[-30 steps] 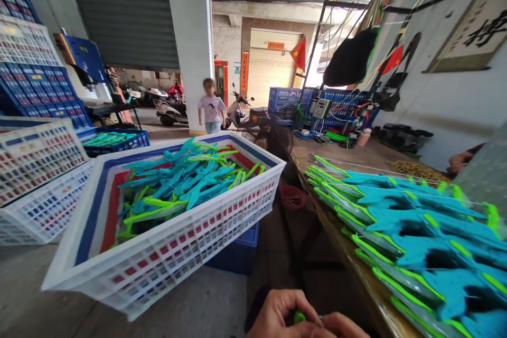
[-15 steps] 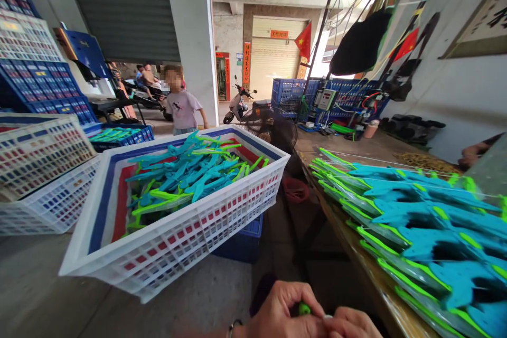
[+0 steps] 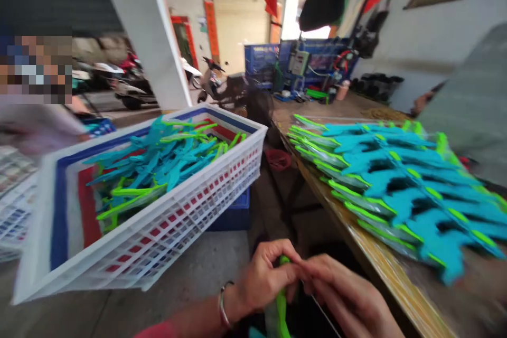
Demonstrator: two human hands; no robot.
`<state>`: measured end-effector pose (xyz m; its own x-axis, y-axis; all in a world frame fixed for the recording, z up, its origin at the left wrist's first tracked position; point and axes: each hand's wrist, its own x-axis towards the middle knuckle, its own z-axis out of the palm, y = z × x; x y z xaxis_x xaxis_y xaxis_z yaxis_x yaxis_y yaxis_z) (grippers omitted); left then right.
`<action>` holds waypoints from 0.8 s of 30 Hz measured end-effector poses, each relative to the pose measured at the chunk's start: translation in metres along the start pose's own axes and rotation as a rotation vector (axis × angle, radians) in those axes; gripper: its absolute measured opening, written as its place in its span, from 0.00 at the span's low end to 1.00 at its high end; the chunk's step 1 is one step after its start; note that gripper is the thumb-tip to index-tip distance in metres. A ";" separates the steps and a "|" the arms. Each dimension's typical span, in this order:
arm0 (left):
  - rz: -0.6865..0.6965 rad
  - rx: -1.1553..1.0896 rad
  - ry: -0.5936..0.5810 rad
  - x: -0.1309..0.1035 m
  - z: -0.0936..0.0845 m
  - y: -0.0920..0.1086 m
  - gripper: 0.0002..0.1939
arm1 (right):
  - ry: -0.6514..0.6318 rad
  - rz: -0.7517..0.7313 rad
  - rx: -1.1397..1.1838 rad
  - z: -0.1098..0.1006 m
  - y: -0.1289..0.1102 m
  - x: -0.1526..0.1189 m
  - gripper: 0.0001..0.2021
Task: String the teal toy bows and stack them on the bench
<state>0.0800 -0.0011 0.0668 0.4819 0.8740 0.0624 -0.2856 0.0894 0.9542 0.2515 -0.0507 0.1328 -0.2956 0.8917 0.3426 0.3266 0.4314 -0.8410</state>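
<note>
My left hand (image 3: 267,274), with a bracelet at the wrist, is closed around a lime-green and teal plastic piece (image 3: 282,311) held low in front of me. The fingertips of my right hand (image 3: 340,285) are pinched together against those of the left; what lies between them is hidden. A thin pale line, like a string, runs down below the right fingers. To the right, several teal pieces with lime-green edges (image 3: 400,179) lie overlapping in a row on the table. On the left, a white basket (image 3: 190,211) holds a heap of similar teal and green pieces (image 3: 158,158).
The wooden table edge (image 3: 348,237) runs along my right. A blue crate (image 3: 232,216) sits under the basket, and a dark fan (image 3: 257,103) stands behind it. A blurred person (image 3: 35,116) is at the far left. Farther back is a scooter (image 3: 214,82).
My hands have come up into fuller view, showing more of the green piece. The view has turned, and the person at the left is now much nearer.
</note>
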 end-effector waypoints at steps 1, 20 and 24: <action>-0.015 -0.026 -0.027 -0.002 0.000 -0.001 0.18 | 0.007 0.031 0.023 -0.002 -0.003 0.000 0.11; 0.014 -0.033 -0.092 0.003 -0.003 -0.005 0.10 | 0.453 -0.009 -0.048 0.035 0.018 -0.003 0.03; 0.008 0.025 -0.068 0.004 -0.004 -0.007 0.10 | 0.509 -0.121 -0.341 0.046 0.021 -0.006 0.04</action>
<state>0.0807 0.0040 0.0589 0.5348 0.8403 0.0891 -0.2694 0.0696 0.9605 0.2185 -0.0532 0.0938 0.0891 0.7507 0.6546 0.6103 0.4783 -0.6316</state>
